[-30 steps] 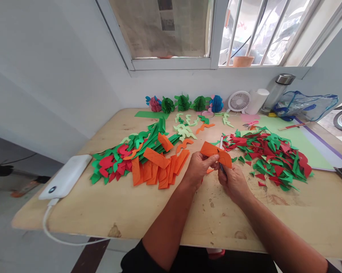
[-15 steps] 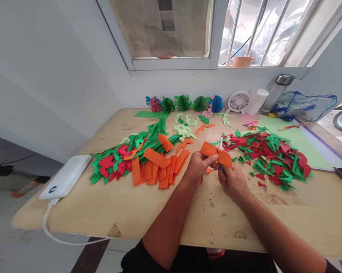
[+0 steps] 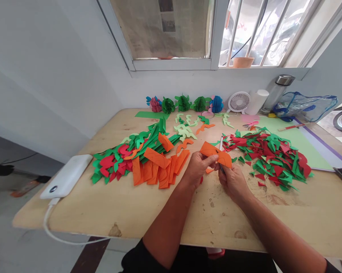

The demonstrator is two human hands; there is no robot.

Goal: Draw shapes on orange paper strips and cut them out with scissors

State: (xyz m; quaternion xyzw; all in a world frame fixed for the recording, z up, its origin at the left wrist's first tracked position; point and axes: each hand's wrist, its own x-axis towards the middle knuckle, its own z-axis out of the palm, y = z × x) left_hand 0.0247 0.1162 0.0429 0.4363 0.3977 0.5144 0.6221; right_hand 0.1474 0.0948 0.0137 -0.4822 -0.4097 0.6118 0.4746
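Note:
Pinched in my left hand [image 3: 201, 166] is a folded strip of orange paper [image 3: 212, 149] with curved pencil lines on it. My right hand [image 3: 232, 178] is closed around scissors [image 3: 221, 169], mostly hidden by the fingers and the paper; a dark blade tip shows over the strip. Left of my hands lie several orange paper strips [image 3: 151, 171] with drawn curves. Wavy orange cut-outs [image 3: 185, 144] rest beyond them. A white pen [image 3: 221, 142] is on the table just behind the paper.
Red and green paper scraps [image 3: 273, 155] are heaped at right. Green and red cut pieces [image 3: 114, 161] pile up at left, near a white power bank [image 3: 67, 176] with a cable. Along the wall stand paper turtles [image 3: 183, 102], a small fan [image 3: 239, 101] and a bottle [image 3: 277, 93].

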